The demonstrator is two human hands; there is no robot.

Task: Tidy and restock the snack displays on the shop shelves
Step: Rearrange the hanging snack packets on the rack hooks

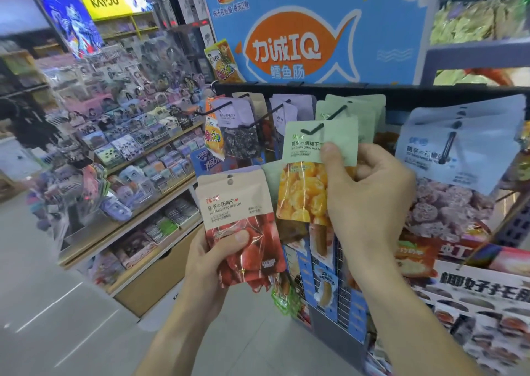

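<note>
Towering over the rack, a blue fish-printed box (315, 28) sits on top; below it, packets hang from black hooks (315, 128); the right hand (370, 192) pinches a green packet (318, 172) of yellow fruit at its hook; the left hand (212, 263) grips a stack of beige packets (241, 226) of red fruit, held beside the rack.

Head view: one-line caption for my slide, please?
Right hand hangs a green-topped packet of yellow dried fruit on a black peg hook; left hand grips red-fruit packets.
</note>
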